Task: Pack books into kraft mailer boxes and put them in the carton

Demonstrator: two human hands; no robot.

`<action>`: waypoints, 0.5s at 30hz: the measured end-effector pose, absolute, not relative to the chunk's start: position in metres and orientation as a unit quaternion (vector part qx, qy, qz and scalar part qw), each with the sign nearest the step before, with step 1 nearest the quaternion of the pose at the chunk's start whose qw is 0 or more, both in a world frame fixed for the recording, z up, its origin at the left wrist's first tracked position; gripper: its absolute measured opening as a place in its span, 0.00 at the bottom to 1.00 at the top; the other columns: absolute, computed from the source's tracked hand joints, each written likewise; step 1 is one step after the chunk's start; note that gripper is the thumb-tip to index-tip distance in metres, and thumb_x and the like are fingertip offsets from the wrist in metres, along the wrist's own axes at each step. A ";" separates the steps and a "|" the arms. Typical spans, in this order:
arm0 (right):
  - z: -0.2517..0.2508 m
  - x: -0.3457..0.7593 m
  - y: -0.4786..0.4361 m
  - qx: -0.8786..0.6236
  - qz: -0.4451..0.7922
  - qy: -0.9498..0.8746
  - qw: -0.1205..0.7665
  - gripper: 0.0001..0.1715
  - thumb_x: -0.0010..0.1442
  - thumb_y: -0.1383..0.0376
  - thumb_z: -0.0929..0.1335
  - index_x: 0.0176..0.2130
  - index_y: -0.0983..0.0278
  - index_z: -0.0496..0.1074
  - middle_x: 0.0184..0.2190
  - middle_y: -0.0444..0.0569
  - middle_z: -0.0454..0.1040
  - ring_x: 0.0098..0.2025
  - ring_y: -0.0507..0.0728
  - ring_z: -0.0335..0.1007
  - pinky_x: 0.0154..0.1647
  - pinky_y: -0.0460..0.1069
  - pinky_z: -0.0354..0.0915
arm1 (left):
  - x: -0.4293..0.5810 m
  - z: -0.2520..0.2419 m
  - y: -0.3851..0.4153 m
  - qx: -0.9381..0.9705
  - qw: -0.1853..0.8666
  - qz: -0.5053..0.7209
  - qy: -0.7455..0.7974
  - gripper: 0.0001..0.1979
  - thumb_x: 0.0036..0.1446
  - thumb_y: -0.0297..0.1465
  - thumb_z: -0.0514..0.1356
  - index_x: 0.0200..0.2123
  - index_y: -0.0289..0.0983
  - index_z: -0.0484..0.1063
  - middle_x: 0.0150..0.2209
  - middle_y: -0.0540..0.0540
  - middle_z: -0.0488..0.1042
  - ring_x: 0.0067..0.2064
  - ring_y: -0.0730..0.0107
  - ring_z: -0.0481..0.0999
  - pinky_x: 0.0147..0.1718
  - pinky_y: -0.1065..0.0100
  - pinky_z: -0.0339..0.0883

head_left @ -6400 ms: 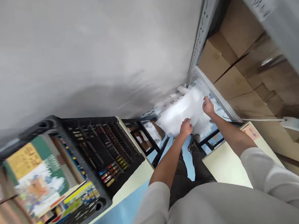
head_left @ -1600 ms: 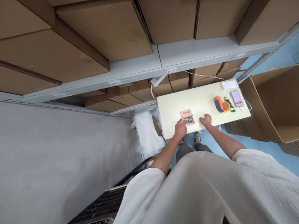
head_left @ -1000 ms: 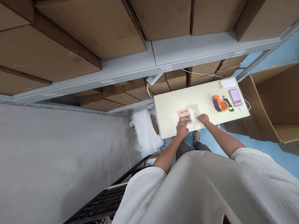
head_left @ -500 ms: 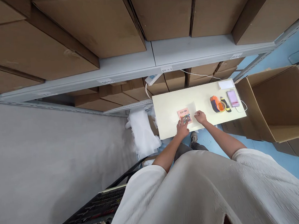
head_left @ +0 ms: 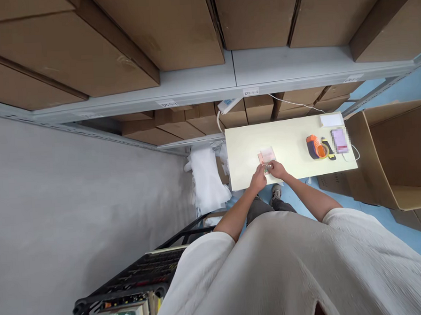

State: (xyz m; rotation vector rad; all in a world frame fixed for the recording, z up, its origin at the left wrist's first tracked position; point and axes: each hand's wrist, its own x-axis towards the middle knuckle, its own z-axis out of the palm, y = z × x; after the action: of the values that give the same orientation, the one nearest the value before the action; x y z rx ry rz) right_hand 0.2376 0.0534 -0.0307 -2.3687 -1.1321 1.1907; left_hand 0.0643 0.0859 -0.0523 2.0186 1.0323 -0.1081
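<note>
A small pink booklet or card point(head_left: 262, 158) lies on the pale table point(head_left: 240, 149), partly covered by a thin translucent sheet point(head_left: 268, 153). My left hand point(head_left: 258, 178) is closed at its near left edge, fingertips on the booklet. Against the near right side, my right hand point(head_left: 277, 169) is closed in a pinch on the sheet. The two hands' fingertips almost meet over the booklet. My fingers hide its lower part, and the exact fold of the sheet is too small to make out.
An orange tape dispenser point(head_left: 315, 147), a yellow-black cutter point(head_left: 328, 148), a blurred purple phone-like item point(head_left: 339, 140) and a white box point(head_left: 331, 119) occupy the table's right end. A large open carton point(head_left: 380, 158) stands beyond. White packing sheets point(head_left: 206, 181) are left; a black crate point(head_left: 132, 279) holds books.
My right hand has moved left, bringing the sheet from beside the booklet to over it. The left hand's fingers have drawn back to the booklet's near edge. The view has shifted slightly.
</note>
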 end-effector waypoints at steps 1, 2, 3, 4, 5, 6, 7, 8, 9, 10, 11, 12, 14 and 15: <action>-0.030 0.238 0.053 -0.812 0.411 -0.392 0.133 0.16 0.64 0.72 0.70 0.49 0.60 0.80 0.47 0.51 0.86 0.51 0.61 0.80 0.56 0.50 0.71 | 0.066 -0.051 0.086 0.814 0.417 -0.038 0.402 0.46 0.62 0.20 0.56 0.82 0.40 0.55 0.83 0.37 0.55 0.78 0.50 0.66 0.76 0.49 0.65; -0.030 0.239 0.052 -0.808 0.414 -0.395 0.141 0.16 0.64 0.72 0.69 0.49 0.60 0.80 0.49 0.51 0.86 0.52 0.61 0.80 0.57 0.50 0.71 | 0.068 -0.050 0.087 0.824 0.409 -0.036 0.391 0.46 0.62 0.20 0.56 0.83 0.40 0.55 0.83 0.38 0.55 0.79 0.50 0.63 0.77 0.48 0.63; -0.029 0.240 0.051 -0.802 0.420 -0.397 0.152 0.17 0.63 0.72 0.68 0.48 0.60 0.81 0.50 0.50 0.86 0.54 0.61 0.80 0.59 0.51 0.71 | 0.071 -0.048 0.087 0.833 0.401 -0.038 0.379 0.46 0.61 0.20 0.56 0.83 0.40 0.54 0.83 0.39 0.56 0.80 0.50 0.62 0.77 0.47 0.62; -0.028 0.241 0.050 -0.794 0.430 -0.398 0.164 0.17 0.63 0.73 0.68 0.47 0.59 0.82 0.51 0.49 0.86 0.55 0.60 0.80 0.61 0.51 0.71 | 0.074 -0.047 0.088 0.841 0.393 -0.045 0.370 0.47 0.61 0.20 0.56 0.83 0.41 0.55 0.82 0.39 0.58 0.80 0.50 0.61 0.78 0.46 0.61; -0.028 0.243 0.049 -0.785 0.443 -0.395 0.175 0.18 0.63 0.73 0.67 0.47 0.59 0.82 0.51 0.48 0.86 0.55 0.60 0.80 0.63 0.52 0.71 | 0.077 -0.045 0.088 0.845 0.386 -0.058 0.364 0.47 0.61 0.20 0.56 0.82 0.41 0.55 0.81 0.39 0.60 0.80 0.50 0.62 0.77 0.45 0.61; -0.028 0.245 0.048 -0.780 0.455 -0.388 0.184 0.19 0.62 0.73 0.67 0.47 0.58 0.83 0.50 0.47 0.87 0.56 0.59 0.81 0.63 0.52 0.71 | 0.079 -0.043 0.088 0.848 0.381 -0.073 0.362 0.47 0.61 0.20 0.57 0.82 0.41 0.56 0.81 0.39 0.62 0.79 0.49 0.62 0.76 0.44 0.62; -0.028 0.248 0.048 -0.783 0.458 -0.376 0.190 0.19 0.62 0.73 0.67 0.47 0.58 0.83 0.50 0.46 0.87 0.56 0.59 0.81 0.64 0.53 0.72 | 0.081 -0.041 0.087 0.848 0.375 -0.089 0.364 0.46 0.60 0.21 0.57 0.82 0.41 0.56 0.80 0.39 0.63 0.79 0.47 0.62 0.75 0.43 0.62; -0.028 0.251 0.047 -0.794 0.451 -0.360 0.192 0.20 0.62 0.72 0.67 0.48 0.58 0.83 0.50 0.46 0.87 0.56 0.59 0.81 0.64 0.53 0.72 | 0.083 -0.040 0.087 0.847 0.368 -0.102 0.370 0.46 0.60 0.21 0.57 0.81 0.41 0.57 0.80 0.39 0.63 0.79 0.46 0.62 0.75 0.42 0.62; -0.029 0.255 0.046 -0.811 0.434 -0.342 0.192 0.21 0.63 0.72 0.67 0.49 0.58 0.83 0.51 0.47 0.87 0.57 0.59 0.81 0.64 0.52 0.72 | 0.085 -0.040 0.086 0.845 0.361 -0.111 0.377 0.45 0.61 0.21 0.58 0.81 0.42 0.59 0.80 0.39 0.62 0.79 0.44 0.61 0.74 0.41 0.62; -0.031 0.259 0.046 -0.831 0.411 -0.324 0.190 0.22 0.63 0.71 0.67 0.51 0.59 0.83 0.52 0.48 0.86 0.57 0.59 0.81 0.64 0.52 0.73 | 0.086 -0.039 0.085 0.843 0.356 -0.118 0.385 0.44 0.61 0.22 0.58 0.80 0.42 0.60 0.81 0.40 0.61 0.79 0.43 0.61 0.74 0.40 0.61; -0.033 0.262 0.046 -0.847 0.390 -0.309 0.185 0.23 0.63 0.71 0.67 0.53 0.60 0.83 0.53 0.50 0.86 0.57 0.60 0.81 0.64 0.52 0.72 | 0.086 -0.040 0.084 0.841 0.353 -0.122 0.391 0.44 0.61 0.22 0.58 0.80 0.42 0.61 0.82 0.40 0.60 0.79 0.41 0.60 0.74 0.40 0.61; -0.035 0.266 0.046 -0.859 0.376 -0.297 0.180 0.25 0.62 0.71 0.67 0.55 0.61 0.82 0.54 0.51 0.86 0.57 0.60 0.81 0.64 0.52 0.72 | 0.087 -0.041 0.083 0.840 0.352 -0.122 0.394 0.43 0.61 0.22 0.58 0.79 0.41 0.61 0.82 0.40 0.58 0.79 0.41 0.60 0.74 0.40 0.61; -0.040 0.271 0.047 -0.867 0.374 -0.280 0.177 0.27 0.61 0.71 0.68 0.57 0.62 0.82 0.54 0.52 0.86 0.58 0.61 0.81 0.64 0.53 0.72 | 0.087 -0.044 0.082 0.841 0.356 -0.116 0.390 0.42 0.60 0.22 0.58 0.79 0.39 0.62 0.82 0.39 0.58 0.79 0.40 0.61 0.74 0.42 0.61; -0.042 0.273 0.047 -0.865 0.381 -0.273 0.179 0.27 0.60 0.70 0.68 0.57 0.62 0.82 0.54 0.52 0.86 0.58 0.61 0.81 0.64 0.53 0.72 | 0.086 -0.046 0.082 0.844 0.359 -0.110 0.384 0.42 0.60 0.23 0.59 0.78 0.37 0.62 0.82 0.38 0.58 0.79 0.41 0.61 0.75 0.43 0.61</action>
State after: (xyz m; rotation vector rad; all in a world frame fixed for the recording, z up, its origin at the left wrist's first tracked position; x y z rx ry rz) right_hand 0.2728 0.0471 -0.0424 -2.4462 -0.7728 1.0766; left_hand 0.0861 0.0816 -0.0455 2.1753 0.9899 -0.2842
